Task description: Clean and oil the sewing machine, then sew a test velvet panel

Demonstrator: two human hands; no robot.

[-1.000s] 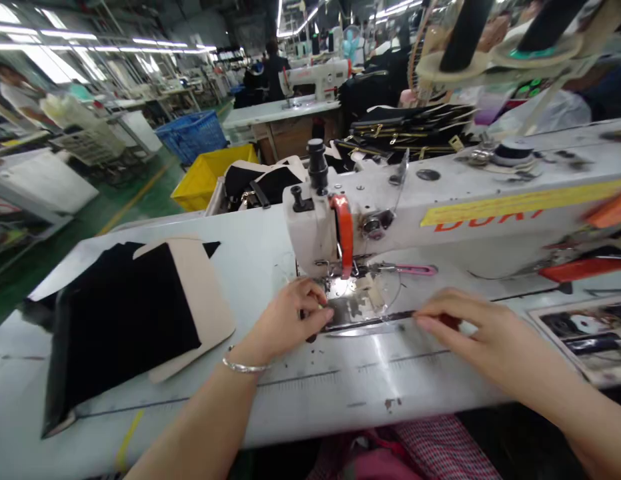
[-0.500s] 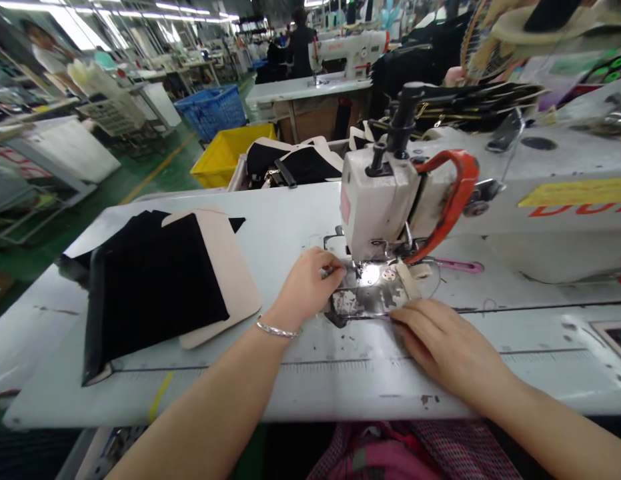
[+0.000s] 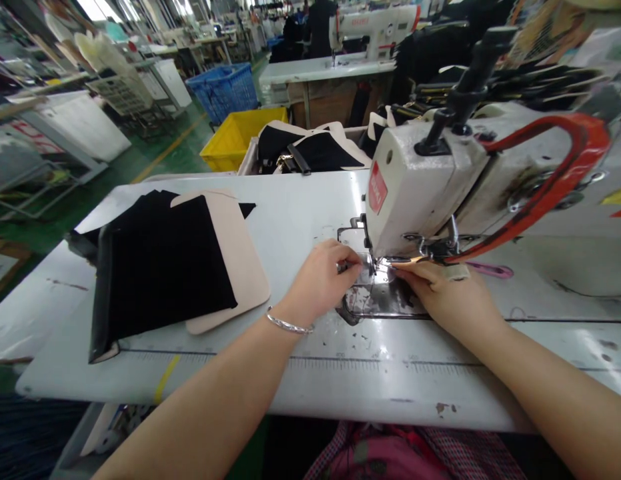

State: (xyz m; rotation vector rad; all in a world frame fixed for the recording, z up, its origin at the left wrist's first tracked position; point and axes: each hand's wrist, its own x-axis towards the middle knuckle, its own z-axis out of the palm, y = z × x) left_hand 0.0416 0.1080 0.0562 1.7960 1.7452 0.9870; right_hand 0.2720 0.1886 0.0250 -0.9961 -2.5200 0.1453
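Note:
The white sewing machine stands right of centre, its lamp shining on the metal needle plate. My left hand, with a bracelet at the wrist, is just left of the needle, thumb and forefinger pinched together. Whatever is between them is too small to make out. From the right, my right hand reaches under the machine head, its fingertips drawn together close to the presser foot. What they hold, if anything, is hidden. A black fabric panel with beige backing lies on the table to the left.
An orange-red guard curves from the machine head above my right hand. A pink-handled tool lies behind that hand. Beyond the table stand a yellow bin, a blue crate and a box of black and beige pieces.
My right hand has moved from the front edge of the needle plate up to the needle area. My left hand stays pinched beside the needle. The view has come closer to the machine head.

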